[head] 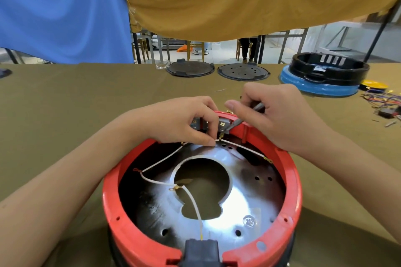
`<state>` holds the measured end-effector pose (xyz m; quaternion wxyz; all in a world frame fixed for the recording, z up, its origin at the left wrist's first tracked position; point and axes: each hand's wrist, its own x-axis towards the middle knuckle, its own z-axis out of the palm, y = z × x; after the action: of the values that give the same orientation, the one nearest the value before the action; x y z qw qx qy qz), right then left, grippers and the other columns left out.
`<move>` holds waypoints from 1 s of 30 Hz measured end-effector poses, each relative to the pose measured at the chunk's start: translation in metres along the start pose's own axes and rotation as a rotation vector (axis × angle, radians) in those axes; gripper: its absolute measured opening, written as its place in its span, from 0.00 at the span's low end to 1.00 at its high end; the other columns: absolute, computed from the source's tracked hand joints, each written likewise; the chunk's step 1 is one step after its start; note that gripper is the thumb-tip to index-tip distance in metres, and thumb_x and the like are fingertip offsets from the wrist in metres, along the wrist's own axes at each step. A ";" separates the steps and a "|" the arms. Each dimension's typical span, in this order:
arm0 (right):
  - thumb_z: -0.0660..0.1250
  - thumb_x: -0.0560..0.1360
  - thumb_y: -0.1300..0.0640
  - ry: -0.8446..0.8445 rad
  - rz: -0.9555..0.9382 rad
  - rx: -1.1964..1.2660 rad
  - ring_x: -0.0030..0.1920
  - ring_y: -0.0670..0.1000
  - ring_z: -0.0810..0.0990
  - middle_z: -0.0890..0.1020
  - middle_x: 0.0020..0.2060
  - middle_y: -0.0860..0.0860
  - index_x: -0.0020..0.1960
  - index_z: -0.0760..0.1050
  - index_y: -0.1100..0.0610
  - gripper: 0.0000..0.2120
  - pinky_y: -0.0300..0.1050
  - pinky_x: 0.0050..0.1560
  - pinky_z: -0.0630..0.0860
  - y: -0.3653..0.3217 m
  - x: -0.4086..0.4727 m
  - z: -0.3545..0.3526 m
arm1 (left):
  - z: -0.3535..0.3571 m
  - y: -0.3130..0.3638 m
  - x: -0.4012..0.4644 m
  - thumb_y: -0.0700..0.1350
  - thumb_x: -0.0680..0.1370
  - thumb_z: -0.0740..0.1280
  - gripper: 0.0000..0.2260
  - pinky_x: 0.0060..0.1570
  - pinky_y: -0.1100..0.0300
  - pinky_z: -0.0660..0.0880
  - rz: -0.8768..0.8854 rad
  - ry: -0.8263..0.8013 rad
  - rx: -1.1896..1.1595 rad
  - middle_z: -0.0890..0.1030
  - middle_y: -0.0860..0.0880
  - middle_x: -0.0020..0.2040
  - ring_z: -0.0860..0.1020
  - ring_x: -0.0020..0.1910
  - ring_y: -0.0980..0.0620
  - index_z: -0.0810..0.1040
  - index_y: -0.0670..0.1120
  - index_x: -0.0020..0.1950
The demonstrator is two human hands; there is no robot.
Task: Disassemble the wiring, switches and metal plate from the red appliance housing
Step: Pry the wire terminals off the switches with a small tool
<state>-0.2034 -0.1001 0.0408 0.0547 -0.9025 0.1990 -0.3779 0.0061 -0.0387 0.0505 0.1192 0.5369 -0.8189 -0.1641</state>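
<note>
The red housing (201, 191) stood upside down at the near edge of the tabletop (65, 102), its open underside facing up. Inside lay the shiny metal plate (243, 199) with a large round cut-out, and thin white wires (159, 161) ran across it between small brass terminals. A dark plug socket (200, 249) sat in the housing's near rim.

At the far rim of the housing, the left hand (184, 121) pinched the end of a white wire between thumb and forefinger, just beside a grey switch block (223, 124) mounted there. The right hand (280, 115) gripped a slim metal tool (243, 118), its tip pressed against the switch block; what kind of tool it was could not be told.

Along the far edge of the tabletop lay two dark round lids (217, 70) side by side. Toward the far right corner stood a black ring (329, 69) on a blue base (319, 86), with a heap of loose coloured wires (384, 102) near the right edge.
</note>
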 end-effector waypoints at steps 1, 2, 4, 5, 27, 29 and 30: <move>0.67 0.79 0.50 -0.013 -0.005 -0.008 0.29 0.44 0.70 0.72 0.26 0.42 0.35 0.69 0.54 0.16 0.33 0.31 0.65 0.000 0.000 0.000 | 0.000 0.000 0.000 0.51 0.75 0.73 0.04 0.61 0.50 0.72 0.000 0.000 0.002 0.71 0.62 0.55 0.75 0.55 0.58 0.80 0.59 0.42; 0.67 0.79 0.50 -0.035 -0.011 -0.020 0.29 0.44 0.71 0.73 0.27 0.44 0.36 0.69 0.55 0.16 0.34 0.32 0.66 -0.001 0.001 0.000 | 0.000 0.000 0.000 0.51 0.75 0.73 0.04 0.60 0.51 0.72 0.000 0.001 0.002 0.71 0.62 0.54 0.75 0.54 0.58 0.81 0.59 0.42; 0.66 0.78 0.48 -0.091 -0.029 -0.056 0.30 0.45 0.73 0.76 0.28 0.46 0.37 0.72 0.58 0.17 0.35 0.33 0.66 -0.003 0.004 0.000 | 0.001 0.000 0.000 0.50 0.75 0.74 0.03 0.60 0.51 0.72 0.005 0.005 0.001 0.71 0.62 0.54 0.75 0.54 0.59 0.81 0.57 0.43; 0.66 0.78 0.47 -0.115 -0.036 -0.068 0.30 0.46 0.73 0.76 0.28 0.46 0.37 0.73 0.58 0.17 0.35 0.34 0.66 -0.004 0.005 0.000 | 0.001 0.001 0.000 0.50 0.75 0.74 0.03 0.60 0.52 0.71 0.007 0.007 0.001 0.72 0.61 0.54 0.75 0.54 0.59 0.81 0.57 0.43; 0.53 0.84 0.52 -0.057 0.544 0.526 0.45 0.48 0.83 0.86 0.38 0.49 0.28 0.76 0.60 0.29 0.40 0.48 0.72 -0.005 0.017 0.020 | 0.000 0.004 0.001 0.48 0.75 0.74 0.04 0.60 0.54 0.70 -0.007 0.000 -0.016 0.72 0.57 0.53 0.75 0.53 0.57 0.81 0.56 0.42; 0.54 0.83 0.52 -0.064 0.584 0.535 0.45 0.48 0.83 0.86 0.38 0.48 0.26 0.75 0.57 0.29 0.42 0.49 0.71 -0.005 0.018 0.020 | 0.000 0.005 0.002 0.49 0.75 0.74 0.03 0.60 0.53 0.71 -0.010 -0.003 -0.011 0.72 0.57 0.53 0.75 0.53 0.57 0.81 0.56 0.43; 0.54 0.83 0.52 -0.069 0.597 0.541 0.45 0.48 0.83 0.86 0.38 0.48 0.26 0.75 0.57 0.29 0.43 0.49 0.72 -0.006 0.019 0.020 | 0.000 0.005 0.002 0.49 0.75 0.74 0.03 0.60 0.53 0.71 -0.011 -0.005 -0.008 0.71 0.57 0.53 0.75 0.53 0.57 0.81 0.56 0.43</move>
<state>-0.1753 -0.1036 0.0408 0.4042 -0.7702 0.3438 -0.3538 0.0010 -0.0390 0.0522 0.1184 0.5404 -0.8157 -0.1691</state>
